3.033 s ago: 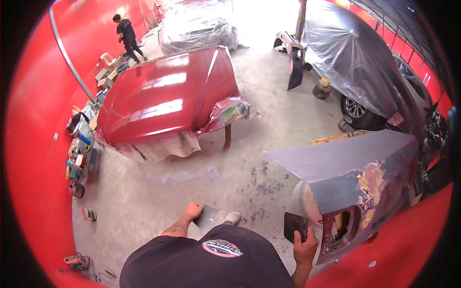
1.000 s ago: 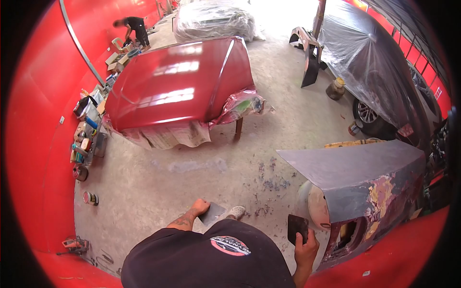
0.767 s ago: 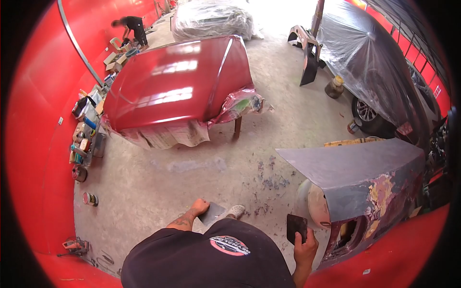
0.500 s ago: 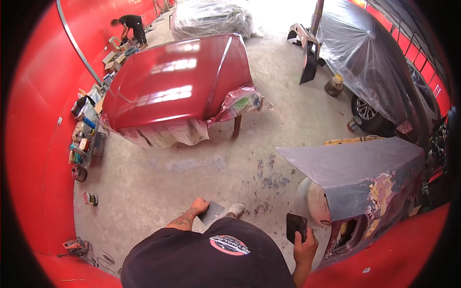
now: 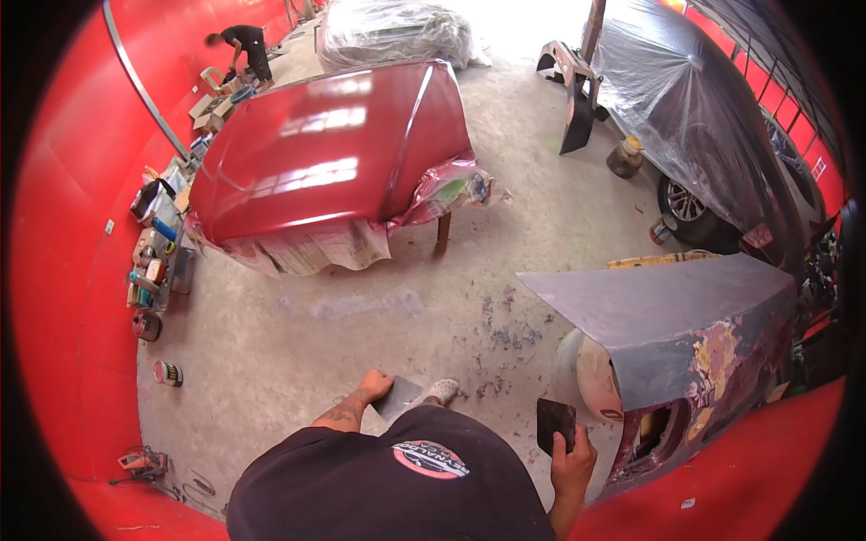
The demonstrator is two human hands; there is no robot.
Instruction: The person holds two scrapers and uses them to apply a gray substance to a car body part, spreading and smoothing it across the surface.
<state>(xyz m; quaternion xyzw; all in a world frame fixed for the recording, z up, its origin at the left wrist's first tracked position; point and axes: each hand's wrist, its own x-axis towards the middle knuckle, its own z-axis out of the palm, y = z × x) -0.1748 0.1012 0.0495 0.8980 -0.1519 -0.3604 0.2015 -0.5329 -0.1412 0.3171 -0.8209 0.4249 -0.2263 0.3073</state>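
Observation:
At the bottom centre, my left hand [image 5: 374,386] is closed on the edge of a thin grey flat sheet [image 5: 397,399], held low above the floor beside a light shoe [image 5: 442,391]. My right hand [image 5: 573,458] grips a dark flat rectangular piece [image 5: 556,426], its thumb lying across the lower edge. Just right of that piece stands a grey car trunk lid [image 5: 667,302] with patchy purple and yellowish bare spots [image 5: 717,361] on its lower face. It rests over a pale rounded support [image 5: 588,383]. Neither hand touches the panel.
A glossy red car hood [image 5: 316,153], masked with paper [image 5: 325,250], stands ahead on a support. Plastic-covered cars [image 5: 397,36] are behind it and on the right [image 5: 667,72]. Cans and boxes [image 5: 153,261] line the left wall. A bent-over person [image 5: 248,52] is far left.
The view has shifted very slightly. Both hands keep their grips and stay almost in the same places.

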